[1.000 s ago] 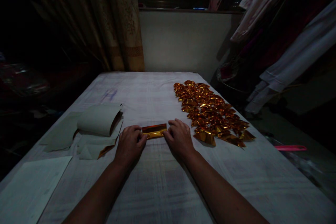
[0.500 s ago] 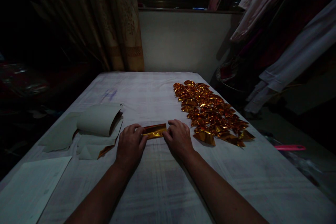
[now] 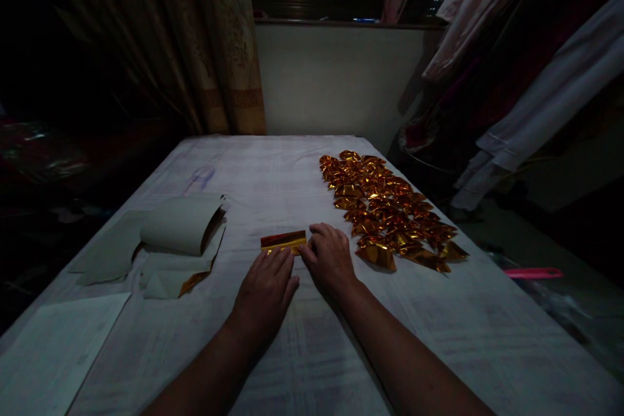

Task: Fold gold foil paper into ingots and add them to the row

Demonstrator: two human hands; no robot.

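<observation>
A folded strip of gold foil paper (image 3: pixel 283 240) lies on the cloth in front of me, its long side running left to right. My left hand (image 3: pixel 267 283) rests with its fingers stretched flat on the near edge of the strip, covering part of it. At the strip's right end, my right hand (image 3: pixel 331 257) has its fingers curled, with thumb and fingertips gripping the corner. To the right of that hand lie rows of folded gold foil pieces (image 3: pixel 385 208), pointed at their ends.
Pale-backed foil sheets (image 3: pixel 178 226), some curled, lie on the left. A white sheet (image 3: pixel 63 351) is at the near left on the checked cloth (image 3: pixel 273 175). Clothes (image 3: pixel 550 91) hang on the right, and a curtain (image 3: pixel 214 45) hangs at the back left.
My left hand has left the strip's left end, moved right and nearer to me, and flattened onto its near edge. My right hand stays at the right end.
</observation>
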